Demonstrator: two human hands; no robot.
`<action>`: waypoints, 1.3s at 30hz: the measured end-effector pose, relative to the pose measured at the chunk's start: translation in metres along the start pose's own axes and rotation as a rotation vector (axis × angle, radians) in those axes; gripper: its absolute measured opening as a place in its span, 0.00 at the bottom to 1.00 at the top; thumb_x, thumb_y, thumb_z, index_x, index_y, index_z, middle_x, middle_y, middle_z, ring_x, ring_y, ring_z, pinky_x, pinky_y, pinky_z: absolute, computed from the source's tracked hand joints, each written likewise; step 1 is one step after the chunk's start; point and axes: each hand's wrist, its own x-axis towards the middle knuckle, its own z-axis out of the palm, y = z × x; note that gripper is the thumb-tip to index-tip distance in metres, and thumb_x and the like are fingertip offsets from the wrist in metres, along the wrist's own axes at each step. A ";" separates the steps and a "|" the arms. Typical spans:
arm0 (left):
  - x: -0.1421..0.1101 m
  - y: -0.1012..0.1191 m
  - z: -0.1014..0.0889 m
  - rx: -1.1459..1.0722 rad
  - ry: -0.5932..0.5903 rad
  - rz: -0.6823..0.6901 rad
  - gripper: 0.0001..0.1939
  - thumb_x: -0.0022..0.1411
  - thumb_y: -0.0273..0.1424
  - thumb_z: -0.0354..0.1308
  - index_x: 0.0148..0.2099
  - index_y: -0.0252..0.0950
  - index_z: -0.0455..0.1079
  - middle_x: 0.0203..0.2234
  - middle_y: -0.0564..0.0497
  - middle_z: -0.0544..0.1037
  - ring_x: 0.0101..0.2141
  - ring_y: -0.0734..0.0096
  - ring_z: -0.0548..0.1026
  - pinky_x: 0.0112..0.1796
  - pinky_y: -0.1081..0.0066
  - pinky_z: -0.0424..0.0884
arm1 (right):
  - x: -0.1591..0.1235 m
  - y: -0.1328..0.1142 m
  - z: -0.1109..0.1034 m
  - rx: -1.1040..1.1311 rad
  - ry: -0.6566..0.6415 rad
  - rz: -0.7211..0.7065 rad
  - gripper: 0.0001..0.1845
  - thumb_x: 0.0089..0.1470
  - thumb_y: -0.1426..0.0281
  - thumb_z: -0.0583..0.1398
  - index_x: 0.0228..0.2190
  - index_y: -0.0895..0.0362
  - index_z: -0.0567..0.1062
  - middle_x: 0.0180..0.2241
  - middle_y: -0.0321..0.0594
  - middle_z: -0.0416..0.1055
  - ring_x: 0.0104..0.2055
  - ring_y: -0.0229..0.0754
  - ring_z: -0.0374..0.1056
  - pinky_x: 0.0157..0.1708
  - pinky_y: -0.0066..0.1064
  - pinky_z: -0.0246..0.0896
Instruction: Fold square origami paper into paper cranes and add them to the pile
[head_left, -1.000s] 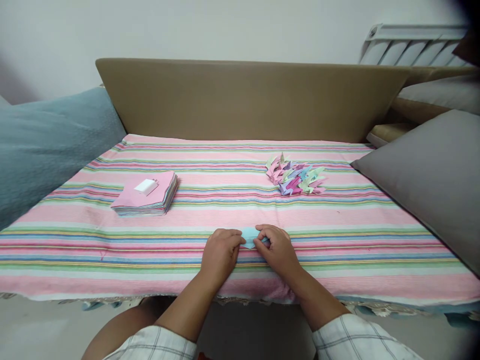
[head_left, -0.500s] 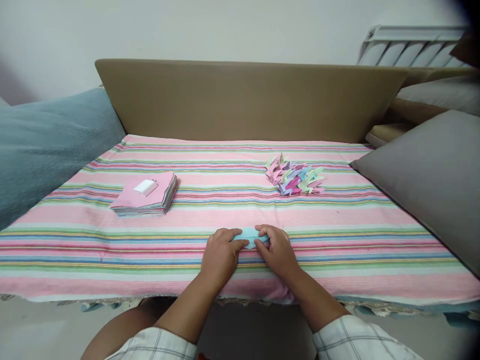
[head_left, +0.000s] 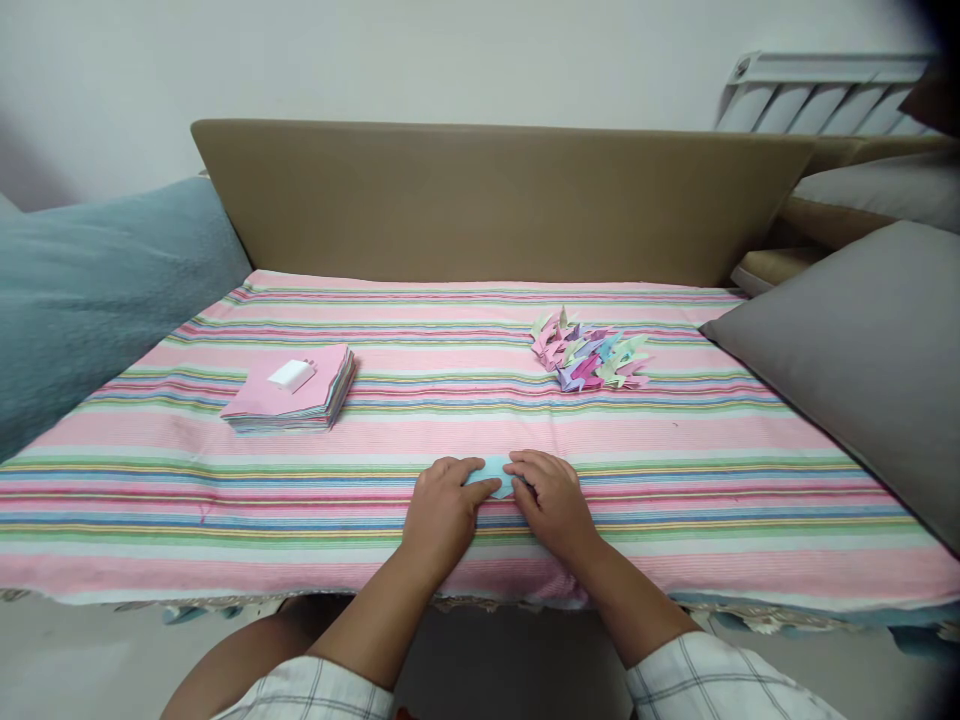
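A small folded piece of light blue paper (head_left: pixel 492 474) lies on the striped cloth between my hands. My left hand (head_left: pixel 444 505) has its thumb and forefinger on the paper's left part, pressing it to the cloth. From the other side, my right hand (head_left: pixel 551 498) grips the paper's right end, its fingers over the top and its thumb at the near edge. The fingers cover both ends of the paper. Beyond my right hand sits a heap of small folded paper cranes (head_left: pixel 589 352) in pink, purple, blue and green.
At the left, a stack of coloured paper squares (head_left: pixel 289 400) carries a white charger plug (head_left: pixel 292 375). A striped cloth (head_left: pixel 420 340) covers the seat before a brown backrest (head_left: pixel 487 205). A blue cushion (head_left: pixel 112 290) and grey pillow (head_left: pixel 862 350) flank it.
My right hand's fingers have slid slightly left over the paper, covering more of its right end. My left hand has stayed almost still.
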 end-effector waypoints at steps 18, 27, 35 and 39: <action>0.001 0.002 0.000 0.005 0.003 -0.010 0.15 0.57 0.24 0.54 0.44 0.47 0.73 0.46 0.51 0.74 0.42 0.59 0.68 0.39 0.59 0.66 | 0.000 -0.002 -0.001 -0.006 0.001 -0.011 0.13 0.55 0.71 0.51 0.39 0.52 0.74 0.45 0.40 0.71 0.50 0.45 0.63 0.51 0.42 0.51; 0.001 0.001 0.000 0.023 -0.009 -0.010 0.14 0.58 0.24 0.53 0.42 0.45 0.73 0.46 0.52 0.74 0.42 0.58 0.68 0.38 0.59 0.65 | 0.000 -0.003 -0.002 -0.005 0.002 -0.012 0.13 0.55 0.72 0.51 0.39 0.52 0.73 0.45 0.39 0.71 0.50 0.44 0.63 0.51 0.42 0.50; -0.001 0.001 -0.001 0.032 -0.024 0.022 0.17 0.56 0.25 0.57 0.44 0.52 0.73 0.53 0.52 0.68 0.47 0.57 0.66 0.42 0.57 0.64 | -0.001 -0.001 0.000 -0.003 0.011 -0.019 0.13 0.55 0.73 0.51 0.39 0.53 0.73 0.45 0.39 0.71 0.50 0.44 0.62 0.51 0.41 0.49; 0.000 0.003 -0.002 0.039 -0.048 0.031 0.17 0.57 0.26 0.57 0.45 0.53 0.72 0.56 0.51 0.64 0.51 0.56 0.63 0.45 0.56 0.63 | -0.001 -0.001 0.001 0.007 0.018 -0.022 0.13 0.55 0.73 0.52 0.39 0.53 0.73 0.45 0.40 0.71 0.50 0.44 0.62 0.51 0.42 0.50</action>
